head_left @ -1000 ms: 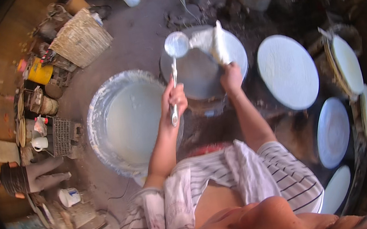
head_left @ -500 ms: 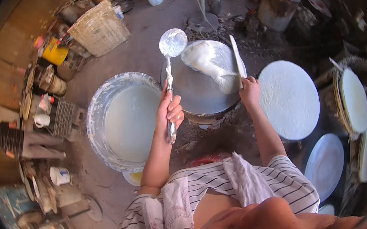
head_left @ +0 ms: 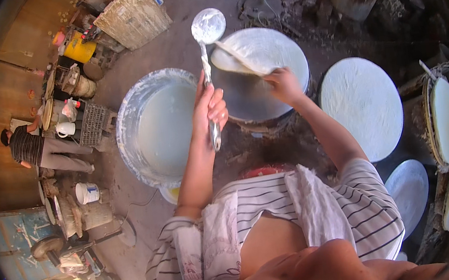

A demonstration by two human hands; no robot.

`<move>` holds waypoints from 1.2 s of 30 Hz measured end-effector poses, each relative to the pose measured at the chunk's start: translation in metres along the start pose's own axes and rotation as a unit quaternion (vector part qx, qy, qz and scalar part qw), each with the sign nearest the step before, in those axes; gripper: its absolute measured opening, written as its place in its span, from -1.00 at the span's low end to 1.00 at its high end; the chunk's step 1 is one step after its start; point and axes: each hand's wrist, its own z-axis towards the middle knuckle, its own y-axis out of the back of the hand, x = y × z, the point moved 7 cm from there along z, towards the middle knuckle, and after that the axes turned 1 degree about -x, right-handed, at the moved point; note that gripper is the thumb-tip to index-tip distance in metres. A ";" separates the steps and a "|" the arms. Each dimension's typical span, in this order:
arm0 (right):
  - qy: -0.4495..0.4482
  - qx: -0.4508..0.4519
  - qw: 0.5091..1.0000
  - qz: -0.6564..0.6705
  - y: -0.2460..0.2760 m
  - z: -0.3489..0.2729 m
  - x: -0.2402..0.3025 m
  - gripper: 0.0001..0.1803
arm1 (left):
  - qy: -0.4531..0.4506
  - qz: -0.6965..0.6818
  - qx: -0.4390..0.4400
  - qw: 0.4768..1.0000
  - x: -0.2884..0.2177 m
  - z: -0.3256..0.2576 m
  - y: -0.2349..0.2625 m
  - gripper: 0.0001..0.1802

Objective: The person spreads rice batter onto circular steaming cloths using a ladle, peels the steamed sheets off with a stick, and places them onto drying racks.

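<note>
One tub (head_left: 123, 132) of pale liquid (head_left: 166, 130) stands left of the griddle (head_left: 245, 100), where white batter (head_left: 272, 49) covers the far part and the near part is bare, the left hand (head_left: 209, 108), fingers closed round a ladle (head_left: 205, 60), the right hand (head_left: 286, 86) gripping a spreader (head_left: 237, 58) at the batter's edge.

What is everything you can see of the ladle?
The ladle looks metallic, with a round bowl and a long, straight handle. Whitish residue coats the bowl and upper handle; the lower end looks shiny. The left hand grips the handle, bowl pointing away from the person, right of the tub. Only that hand touches it.
</note>
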 end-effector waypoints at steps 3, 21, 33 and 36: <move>-0.098 -0.107 0.985 -0.092 0.062 -0.017 -0.093 -0.67 | -0.045 0.066 0.023 0.997 -0.008 -0.004 -0.011 -0.41; 0.050 0.052 0.993 0.096 -0.029 0.032 -0.047 -0.65 | -0.115 0.169 -0.169 0.964 -0.029 0.000 -0.002 -0.33; 0.120 0.136 0.974 0.136 -0.022 0.047 -0.031 -0.61 | -0.086 0.162 -0.194 0.964 -0.033 -0.005 0.037 -0.29; 0.049 0.201 0.961 0.183 0.019 -0.009 -0.043 -0.58 | -0.048 0.214 -0.176 0.959 -0.046 -0.033 0.058 -0.29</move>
